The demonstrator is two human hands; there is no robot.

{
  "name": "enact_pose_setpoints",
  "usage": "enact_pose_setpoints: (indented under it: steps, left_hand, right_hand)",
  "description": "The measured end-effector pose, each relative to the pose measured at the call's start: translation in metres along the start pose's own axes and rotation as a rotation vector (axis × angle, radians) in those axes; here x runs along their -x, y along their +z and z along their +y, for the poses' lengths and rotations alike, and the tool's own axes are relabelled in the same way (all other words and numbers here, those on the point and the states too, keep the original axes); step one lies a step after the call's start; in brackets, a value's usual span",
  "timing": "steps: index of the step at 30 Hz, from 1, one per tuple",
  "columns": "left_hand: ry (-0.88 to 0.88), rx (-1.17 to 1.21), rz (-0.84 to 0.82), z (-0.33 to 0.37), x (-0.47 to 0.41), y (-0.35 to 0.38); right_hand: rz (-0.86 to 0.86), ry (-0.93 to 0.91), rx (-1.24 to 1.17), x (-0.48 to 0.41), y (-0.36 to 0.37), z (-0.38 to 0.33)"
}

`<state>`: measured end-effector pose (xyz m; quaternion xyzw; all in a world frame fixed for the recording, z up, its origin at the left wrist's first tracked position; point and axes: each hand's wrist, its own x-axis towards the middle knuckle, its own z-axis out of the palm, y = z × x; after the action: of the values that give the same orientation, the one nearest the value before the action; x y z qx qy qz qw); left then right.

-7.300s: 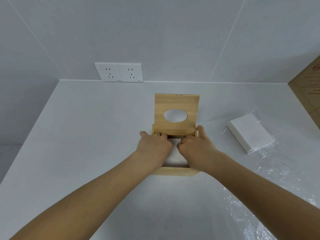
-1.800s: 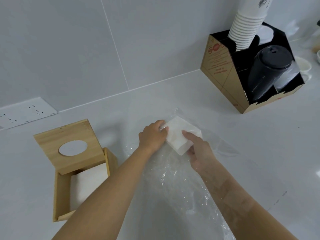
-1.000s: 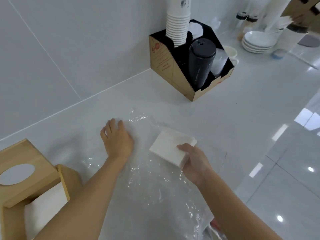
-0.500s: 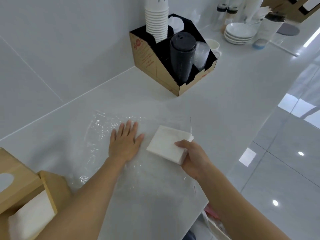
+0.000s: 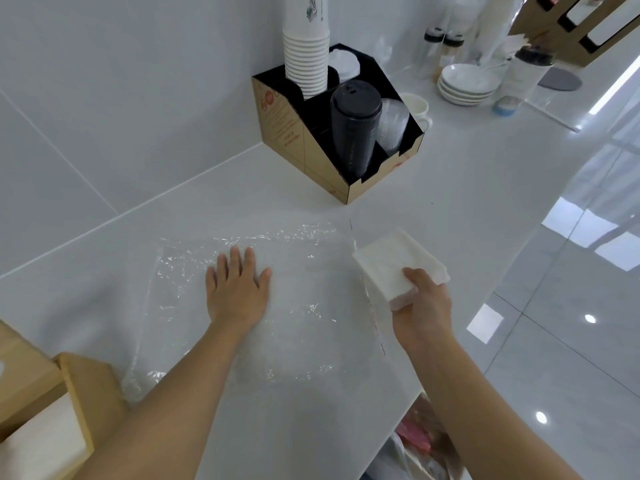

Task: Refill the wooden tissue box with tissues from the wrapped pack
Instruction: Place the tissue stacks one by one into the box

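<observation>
Stack of white tissues [image 5: 394, 263] held in right hand [image 5: 420, 308] at the right edge of the bench [image 5: 467, 174], thumb on top of the stack's near corner, fingers curled beneath; stack sits just past the right border of the wrapper, far end tilted slightly up. Clear plastic wrapper [image 5: 301, 306] lies spread flat and crinkled on the bench, a thin red printed strip along its right border. Left hand [image 5: 237, 289] open, palm down, fingers together and extended, pressing on the wrapper's left-centre; it grips nothing. Wooden tissue box [image 5: 74, 396] at the lower left corner, cut off by the frame edge, well apart from the held stack; a white stack of tissues [image 5: 45, 445] shows inside it and its lid [image 5: 20, 368] stands partly raised. Far side, against the wall: a cardboard cup organiser [image 5: 298, 140] holding a column of white paper cups [image 5: 306, 46], a stack of black lids [image 5: 355, 123] and clear lids [image 5: 393, 124]. Beyond it, stacked white saucers [image 5: 465, 83] and a white mug [image 5: 417, 107].
</observation>
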<state>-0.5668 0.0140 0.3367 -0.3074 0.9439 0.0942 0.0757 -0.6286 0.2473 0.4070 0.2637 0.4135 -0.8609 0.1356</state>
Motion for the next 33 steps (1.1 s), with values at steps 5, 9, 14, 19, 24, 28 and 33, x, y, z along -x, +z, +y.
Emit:
enact_pose_setpoints:
  steps: [5, 9, 14, 19, 24, 28, 33]
  left_hand:
    - [-0.017, 0.104, 0.017, 0.006, -0.003, -0.004]
    - [-0.074, 0.408, 0.127, 0.015, -0.001, -0.020]
    - [-0.367, 1.346, 0.034, 0.021, 0.002, -0.064]
    - [-0.385, 1.680, -0.319, -0.003, 0.020, -0.095]
    - [-0.429, 1.679, -0.381, -0.046, 0.051, -0.092]
    - [-0.483, 1.662, -0.381, -0.079, 0.077, -0.094]
    - [-0.509, 1.676, -0.276, -0.109, 0.111, -0.100]
  right_hand:
    - [-0.111, -0.073, -0.088, 0.002, 0.009, -0.012]
    - [-0.238, -0.069, -0.081, 0.005, 0.023, -0.011]
    - [-0.455, 0.154, 0.019, 0.017, 0.043, 0.001]
    - [-0.551, 0.376, 0.147, 0.034, 0.060, 0.025]
    - [-0.685, 0.548, 0.289, 0.053, 0.076, 0.053]
    - [-0.780, 0.646, 0.427, 0.068, 0.083, 0.074]
    - [-0.858, 0.712, 0.562, 0.091, 0.092, 0.101]
